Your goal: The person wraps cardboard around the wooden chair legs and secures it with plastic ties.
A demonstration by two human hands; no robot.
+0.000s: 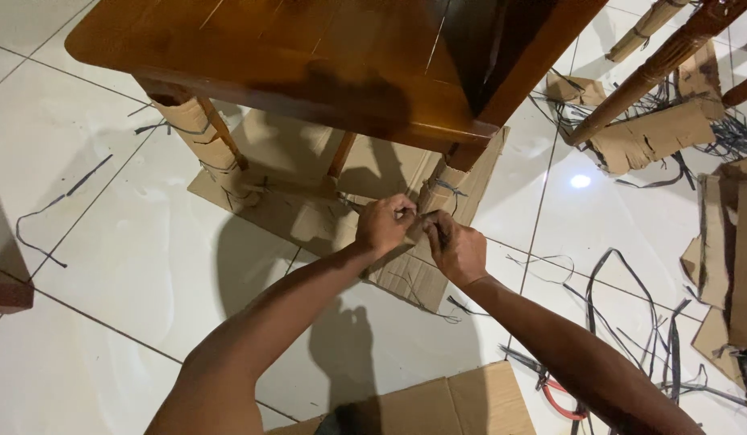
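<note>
Cardboard wrapping (pixel 438 197) on the near leg of the wooden table (pixel 309 56) sits pinched between both hands — left hand (pixel 385 224) and right hand (pixel 456 248) closed on it, seemingly to peel it away (black strapping (pixel 623 314) litters the tiles); whatever the fingertips grip is hidden

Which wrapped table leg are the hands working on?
The front-right leg, under the tabletop's near corner: both the left hand and right hand pinch its cardboard wrap. The front-left leg, also cardboard-wrapped, stands untouched further left.
</note>
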